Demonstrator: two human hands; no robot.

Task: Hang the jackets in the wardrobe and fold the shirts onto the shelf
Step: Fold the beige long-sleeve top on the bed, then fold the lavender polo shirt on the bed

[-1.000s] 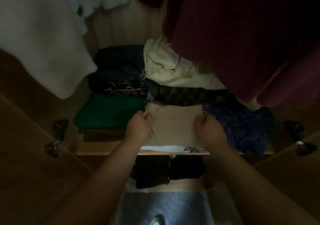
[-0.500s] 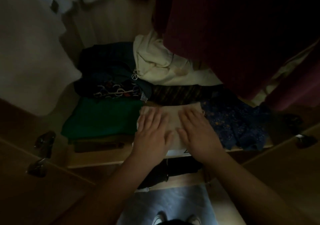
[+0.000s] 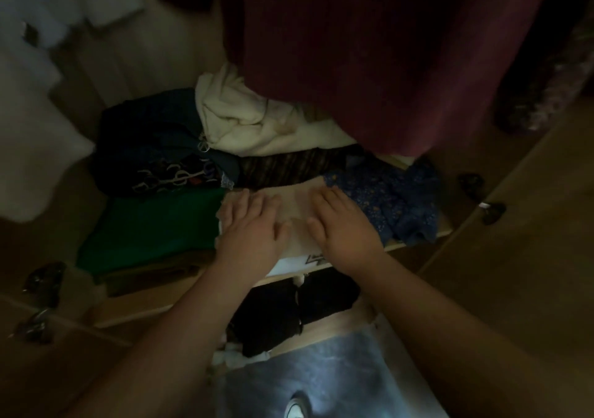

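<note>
A folded beige shirt [image 3: 297, 205] lies on a white printed shirt [image 3: 289, 262] at the front of the wardrobe shelf [image 3: 135, 313]. My left hand [image 3: 252, 227] rests flat on its left half, fingers straight. My right hand [image 3: 342, 226] lies flat on its right half in the same way. A dark red jacket [image 3: 369, 60] hangs above the shelf on the right. White garments [image 3: 29, 96] hang at the left.
A folded green shirt [image 3: 151, 227], dark patterned clothes [image 3: 154, 153], a cream garment [image 3: 254, 125] and blue floral cloth [image 3: 389, 202] crowd the shelf. Black clothes [image 3: 289, 311] sit on a lower shelf. Open wardrobe doors [image 3: 530, 256] stand on both sides.
My hands let go of the beige shirt's far corners and now lie flat on top of it, spread a little wider than half a second ago.
</note>
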